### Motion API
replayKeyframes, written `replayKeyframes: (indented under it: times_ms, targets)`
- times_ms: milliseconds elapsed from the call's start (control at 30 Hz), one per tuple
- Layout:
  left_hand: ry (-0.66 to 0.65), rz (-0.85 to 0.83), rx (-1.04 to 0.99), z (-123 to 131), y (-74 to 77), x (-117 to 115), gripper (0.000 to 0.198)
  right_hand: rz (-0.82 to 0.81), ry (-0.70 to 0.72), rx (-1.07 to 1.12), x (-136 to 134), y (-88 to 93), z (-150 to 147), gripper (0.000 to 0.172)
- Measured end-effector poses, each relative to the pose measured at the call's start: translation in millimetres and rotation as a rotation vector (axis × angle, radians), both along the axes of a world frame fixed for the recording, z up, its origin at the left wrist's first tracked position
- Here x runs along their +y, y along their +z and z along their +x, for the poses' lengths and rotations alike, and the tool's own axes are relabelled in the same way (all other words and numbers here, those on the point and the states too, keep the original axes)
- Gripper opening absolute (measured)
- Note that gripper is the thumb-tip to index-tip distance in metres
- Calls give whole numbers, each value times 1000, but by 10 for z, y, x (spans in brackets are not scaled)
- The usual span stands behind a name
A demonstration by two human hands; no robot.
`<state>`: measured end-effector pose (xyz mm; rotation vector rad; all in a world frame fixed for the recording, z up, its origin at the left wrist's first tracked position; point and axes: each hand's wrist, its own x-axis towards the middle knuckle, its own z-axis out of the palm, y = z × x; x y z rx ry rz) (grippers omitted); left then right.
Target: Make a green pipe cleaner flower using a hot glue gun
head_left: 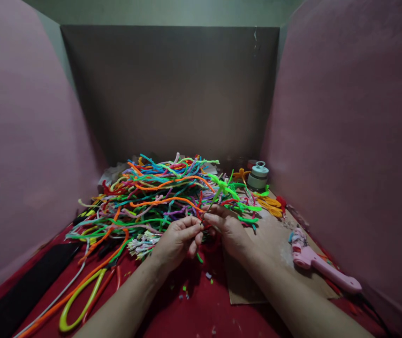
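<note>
My right hand [229, 230] is closed around the thin stem of a bright green pipe-cleaner flower [223, 187], which tilts up and away from me. Close beside it, my left hand [181, 234] pinches the lower end of that stem between thumb and fingertips. Both hands meet just in front of a big heap of coloured pipe cleaners [172, 188]. A bunch of pale-tipped thin stems [143, 245] lies by my left wrist. The fingers partly hide the stem.
A pink glue gun [322, 267] lies on a cardboard sheet [245, 281] at right, near orange pipe-cleaner loops [270, 205] and a mint-lidded jar [258, 176]. Yellow-handled pliers [81, 300] and a black strip [28, 291] lie at left. Scraps dot the red cloth [179, 314]. Pink side walls enclose the space.
</note>
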<state>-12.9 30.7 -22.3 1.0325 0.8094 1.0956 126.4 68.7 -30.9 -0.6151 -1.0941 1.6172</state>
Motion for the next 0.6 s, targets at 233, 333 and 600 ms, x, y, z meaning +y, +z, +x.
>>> replayKeyframes:
  times_ms: [233, 333, 600]
  targets:
    - [-42, -57, -142, -1, 27, -6, 12, -22, 105, 78, -34, 48, 32, 25]
    - [-42, -74, -167, -2, 27, 2, 11, -5, 121, 95, -23, 34, 27, 25]
    - [-81, -78, -170, -29, 18, 12, 10, 19, 118, 20, -12, 54, 44, 20]
